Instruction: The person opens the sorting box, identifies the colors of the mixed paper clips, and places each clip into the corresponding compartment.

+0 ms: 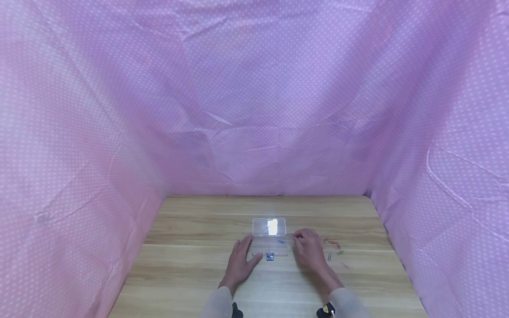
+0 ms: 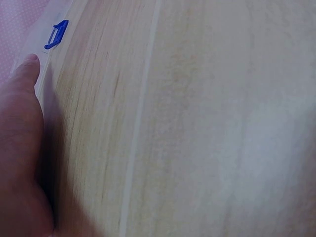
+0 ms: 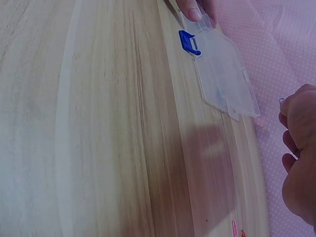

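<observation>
While the left hand (image 1: pixel 239 261) is resting against the box (image 1: pixel 260 244), its thumb is standing spread from the other fingers: the thumb is reaching the near-left corner, and the fingers are lying along the left side. Just beside the box's right side, the right hand (image 1: pixel 310 248) is pinching a light-blue clip (image 3: pixel 281 100) between thumb and forefinger, only a tip of it showing; the other fingers are lying bent behind. The box is sitting about midway between the left and right edges of the table (image 1: pixel 179 274), well apart from the far edge. Its clear lid (image 1: pixel 261 226) is extending open toward that far edge and reflecting a bright patch. A blue latch (image 1: pixel 270 256) is showing at the box's near side, and a blue clip (image 1: pixel 281 242) is lying inside, toward the right. Between the right hand and the table's right edge, loose clips (image 1: pixel 332 242) are lying scattered, red, green and pink among them. Pink dotted cloth (image 1: pixel 274 88) is hanging beyond the far edge.
</observation>
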Demonstrator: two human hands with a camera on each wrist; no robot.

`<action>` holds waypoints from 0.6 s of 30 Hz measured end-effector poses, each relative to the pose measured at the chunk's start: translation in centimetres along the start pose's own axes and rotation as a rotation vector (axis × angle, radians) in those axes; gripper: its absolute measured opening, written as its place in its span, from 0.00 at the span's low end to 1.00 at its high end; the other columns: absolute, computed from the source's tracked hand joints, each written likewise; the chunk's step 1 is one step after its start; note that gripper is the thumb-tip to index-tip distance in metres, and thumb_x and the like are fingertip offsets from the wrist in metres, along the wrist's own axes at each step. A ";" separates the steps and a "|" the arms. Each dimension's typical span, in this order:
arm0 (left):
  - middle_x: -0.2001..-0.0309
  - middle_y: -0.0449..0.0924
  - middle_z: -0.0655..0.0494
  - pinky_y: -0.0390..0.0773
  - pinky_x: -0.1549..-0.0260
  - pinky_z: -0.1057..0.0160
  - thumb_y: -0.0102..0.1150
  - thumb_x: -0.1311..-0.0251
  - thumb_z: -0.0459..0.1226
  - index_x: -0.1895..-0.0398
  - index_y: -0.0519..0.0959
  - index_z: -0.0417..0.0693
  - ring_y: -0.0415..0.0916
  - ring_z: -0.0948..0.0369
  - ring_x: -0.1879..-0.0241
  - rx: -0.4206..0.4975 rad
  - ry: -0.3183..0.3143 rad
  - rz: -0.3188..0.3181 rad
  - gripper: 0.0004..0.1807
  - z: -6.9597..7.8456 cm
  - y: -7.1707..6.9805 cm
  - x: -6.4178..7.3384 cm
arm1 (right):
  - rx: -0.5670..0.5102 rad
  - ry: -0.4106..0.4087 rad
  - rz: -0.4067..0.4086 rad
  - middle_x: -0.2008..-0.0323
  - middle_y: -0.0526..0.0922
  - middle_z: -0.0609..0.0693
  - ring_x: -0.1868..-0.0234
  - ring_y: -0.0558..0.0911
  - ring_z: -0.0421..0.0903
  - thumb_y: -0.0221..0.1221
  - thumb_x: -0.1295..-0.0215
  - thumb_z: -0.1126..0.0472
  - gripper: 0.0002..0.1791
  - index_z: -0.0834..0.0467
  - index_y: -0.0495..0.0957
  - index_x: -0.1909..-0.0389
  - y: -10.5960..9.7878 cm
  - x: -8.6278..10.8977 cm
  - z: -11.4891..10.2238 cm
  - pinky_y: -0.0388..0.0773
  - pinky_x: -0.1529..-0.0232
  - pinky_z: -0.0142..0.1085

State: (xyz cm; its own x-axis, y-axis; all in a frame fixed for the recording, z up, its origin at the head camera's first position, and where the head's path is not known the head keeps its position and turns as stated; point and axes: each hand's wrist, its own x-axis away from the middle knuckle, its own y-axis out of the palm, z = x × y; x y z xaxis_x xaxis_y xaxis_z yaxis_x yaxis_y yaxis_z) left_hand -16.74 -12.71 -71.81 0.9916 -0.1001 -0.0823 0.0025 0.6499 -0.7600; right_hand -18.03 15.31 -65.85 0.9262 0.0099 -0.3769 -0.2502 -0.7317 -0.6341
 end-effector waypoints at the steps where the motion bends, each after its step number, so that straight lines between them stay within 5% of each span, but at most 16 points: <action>1: 0.22 0.67 0.57 0.58 0.18 0.41 0.61 0.35 0.63 0.21 0.63 0.61 0.61 0.49 0.20 -0.004 0.005 0.002 0.43 0.0 0.0 0.0 | 0.000 -0.011 -0.002 0.62 0.88 0.45 0.54 0.83 0.42 0.69 0.37 0.66 0.07 0.56 0.86 0.59 0.1 0.0 0.0 0.85 0.48 0.44; 18: 0.23 0.69 0.56 0.56 0.17 0.44 0.62 0.34 0.62 0.21 0.64 0.59 0.64 0.51 0.21 -0.009 0.035 0.009 0.42 -0.1 -0.2 -0.1 | -0.010 0.002 -0.046 0.60 0.88 0.46 0.53 0.82 0.42 0.67 0.35 0.65 0.07 0.58 0.85 0.56 0.8 -0.6 -0.9 0.85 0.46 0.45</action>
State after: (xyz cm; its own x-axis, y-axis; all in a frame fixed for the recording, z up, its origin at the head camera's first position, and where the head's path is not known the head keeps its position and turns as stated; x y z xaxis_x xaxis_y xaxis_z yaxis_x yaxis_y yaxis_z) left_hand -16.88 -12.90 -71.75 0.9864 -0.1208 -0.1115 -0.0076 0.6442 -0.7649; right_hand -18.49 14.06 -65.52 0.9373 0.0418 -0.3460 -0.2048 -0.7371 -0.6440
